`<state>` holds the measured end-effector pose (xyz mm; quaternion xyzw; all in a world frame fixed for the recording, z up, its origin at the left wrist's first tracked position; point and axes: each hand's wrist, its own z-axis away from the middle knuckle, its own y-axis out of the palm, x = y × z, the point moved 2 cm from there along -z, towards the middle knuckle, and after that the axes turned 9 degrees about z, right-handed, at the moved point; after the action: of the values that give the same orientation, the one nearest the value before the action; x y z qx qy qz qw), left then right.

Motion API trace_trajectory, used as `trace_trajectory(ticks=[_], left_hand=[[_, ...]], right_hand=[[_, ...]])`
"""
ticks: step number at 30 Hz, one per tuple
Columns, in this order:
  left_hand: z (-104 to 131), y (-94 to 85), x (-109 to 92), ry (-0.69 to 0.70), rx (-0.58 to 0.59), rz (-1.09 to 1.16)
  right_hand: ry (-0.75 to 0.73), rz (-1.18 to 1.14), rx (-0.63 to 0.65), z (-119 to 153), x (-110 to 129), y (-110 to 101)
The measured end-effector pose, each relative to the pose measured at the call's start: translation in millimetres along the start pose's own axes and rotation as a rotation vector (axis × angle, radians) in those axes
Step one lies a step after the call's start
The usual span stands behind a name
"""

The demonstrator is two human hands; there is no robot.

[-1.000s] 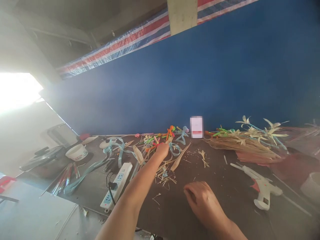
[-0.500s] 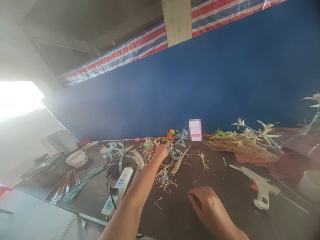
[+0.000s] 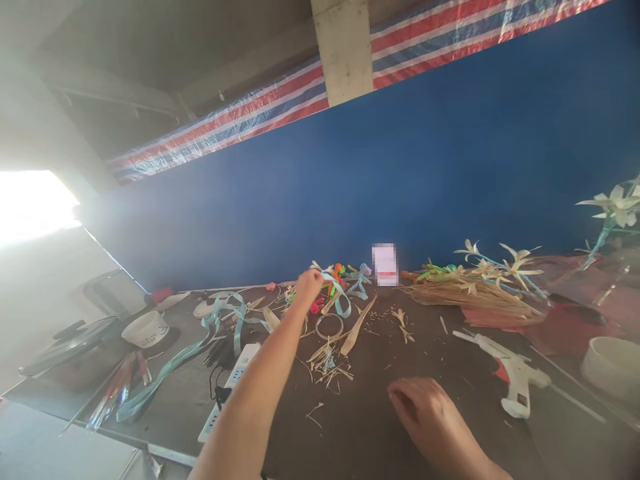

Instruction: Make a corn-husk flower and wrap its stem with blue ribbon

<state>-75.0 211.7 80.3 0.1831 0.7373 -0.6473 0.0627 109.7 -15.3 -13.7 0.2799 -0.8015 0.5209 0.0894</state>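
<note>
The left hand (image 3: 308, 285) pinches a blue ribbon (image 3: 339, 293) left of the card (image 3: 385, 264); the right hand (image 3: 429, 417), loosely curled and empty, rests on bare table (image 3: 450, 360).

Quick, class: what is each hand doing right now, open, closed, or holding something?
Left hand: closed on a light blue ribbon, lifted off the table.
Right hand: loosely curled on the table, holding nothing visible.

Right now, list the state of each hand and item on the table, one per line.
left hand: raised, closed on a light blue ribbon strip
right hand: curled, resting on the table
glue gun: lying on its side
power strip: one plug in
white bowl: upright
</note>
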Motion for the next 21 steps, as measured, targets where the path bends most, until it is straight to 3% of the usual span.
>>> trace_trajectory(ticks=[4,5,6,9,12,15,17,18,19,20,21], left_hand=[[12,-66.0,-5,0.046,-0.171,0.268],[23,-79.1,-11,0.076,-0.194,0.362],[37,-91.3,-21,0.145,-0.216,0.626],[90,-122.1,-59,0.252,-0.131,1.120],[139,-155.5,-85,0.184,-0.193,1.321],[161,-177.8,-77,0.173,-0.333,1.568],[161,-170.4,-56,0.267,-0.477,1.664],[158,-156.3,-45,0.279,-0.510,1.679],[155,-136.0,-34,0.249,-0.559,1.652],[151,-109.7,-27,0.172,-0.525,1.601],[147,-79.0,-23,0.076,-0.404,1.556]], right_hand=[[0.076,-0.144,-0.148,-38,-5,-29],[0.097,-0.194,-0.198,-52,-1,-38],[0.109,-0.250,-0.252,-69,5,-48],[0.015,-0.432,-0.257,-114,43,-70],[-0.123,-0.703,-0.042,-128,82,-81],[-0.104,-0.933,0.316,-89,90,-86],[0.049,-0.967,0.456,-41,73,-86],[0.164,-0.942,0.478,-14,59,-85],[0.286,-0.862,0.444,12,43,-83],[0.366,-0.748,0.390,37,28,-81],[0.411,-0.655,0.343,61,13,-78]])
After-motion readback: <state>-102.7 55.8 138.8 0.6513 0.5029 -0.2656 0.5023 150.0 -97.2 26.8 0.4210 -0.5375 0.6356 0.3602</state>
